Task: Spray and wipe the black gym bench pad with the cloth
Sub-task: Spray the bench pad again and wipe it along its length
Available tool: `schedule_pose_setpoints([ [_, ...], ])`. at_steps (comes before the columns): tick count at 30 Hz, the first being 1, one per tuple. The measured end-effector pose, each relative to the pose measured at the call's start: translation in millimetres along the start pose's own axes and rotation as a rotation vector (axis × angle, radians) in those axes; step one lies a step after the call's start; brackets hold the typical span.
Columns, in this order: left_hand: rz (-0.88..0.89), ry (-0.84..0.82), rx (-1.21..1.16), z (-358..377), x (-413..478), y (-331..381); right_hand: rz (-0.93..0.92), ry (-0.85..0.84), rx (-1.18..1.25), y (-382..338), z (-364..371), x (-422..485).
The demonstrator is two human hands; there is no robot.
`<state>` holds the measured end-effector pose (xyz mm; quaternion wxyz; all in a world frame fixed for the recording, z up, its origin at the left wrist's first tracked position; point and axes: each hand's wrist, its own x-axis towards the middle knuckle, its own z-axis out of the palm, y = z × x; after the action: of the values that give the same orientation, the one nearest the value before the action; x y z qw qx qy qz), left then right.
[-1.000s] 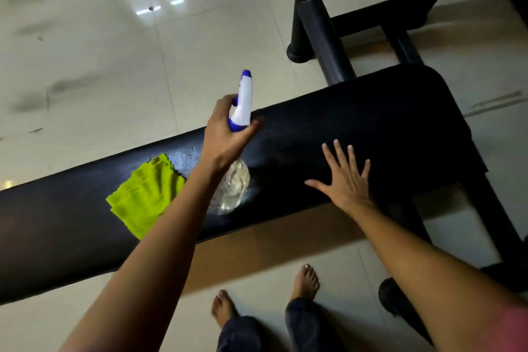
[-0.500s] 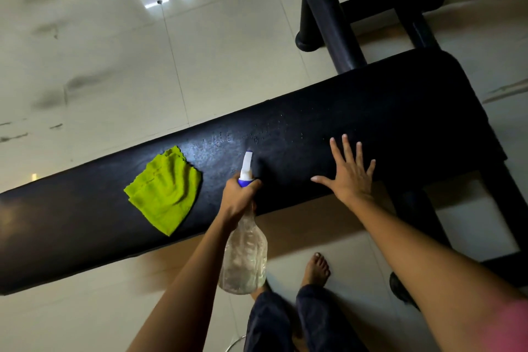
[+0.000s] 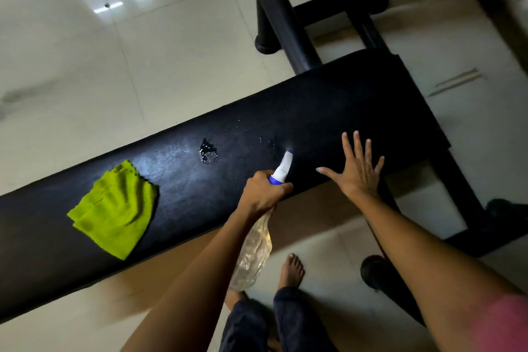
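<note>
Head view first: nearest me I see dark trouser legs and one bare foot (image 3: 291,268) on the pale tiled floor (image 3: 85,66), with a black foot of the bench frame (image 3: 374,270) just to its right. My left hand (image 3: 264,197) has its grip wrapped tight around the neck of the spray bottle (image 3: 254,248); the clear body hangs down below the near edge of the black bench pad (image 3: 328,111), while the white and blue nozzle (image 3: 284,166) points up and away over the pad. My right hand (image 3: 357,173) lies flat on the pad just right of the nozzle, grip spread wide, fingers splayed, holding nothing.

Left of the bottle and well apart from either hand, the yellow-green cloth (image 3: 114,208) lies folded on the pad, touched by nothing. Between cloth and nozzle sits a small wet patch (image 3: 208,153), with fine droplets scattered beyond the nozzle tip. The pad runs diagonally from lower left to upper right.

Farther off, black frame tubes (image 3: 285,28) rise behind the pad's far end, and light reflections (image 3: 123,1) glint on the tiles.
</note>
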<state>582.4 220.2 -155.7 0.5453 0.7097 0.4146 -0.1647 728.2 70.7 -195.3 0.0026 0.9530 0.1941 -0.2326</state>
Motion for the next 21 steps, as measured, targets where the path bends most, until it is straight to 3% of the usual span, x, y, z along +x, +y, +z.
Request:
schedule_pose_setpoints([
  [5, 0.033, -0.133, 0.032, 27, 21, 46, 0.085, 0.043, 0.066, 37, -20, 25],
  [10, 0.088, -0.147, 0.047, 54, 41, 97, 0.115, 0.004, 0.150, 63, -31, 45],
  [17, 0.105, -0.116, 0.038, 63, 55, 119, 0.098, -0.015, 0.165, 65, -29, 47],
  [21, 0.156, 0.042, -0.065, 40, 39, 109, 0.089, -0.021, 0.170, 54, -31, 38],
])
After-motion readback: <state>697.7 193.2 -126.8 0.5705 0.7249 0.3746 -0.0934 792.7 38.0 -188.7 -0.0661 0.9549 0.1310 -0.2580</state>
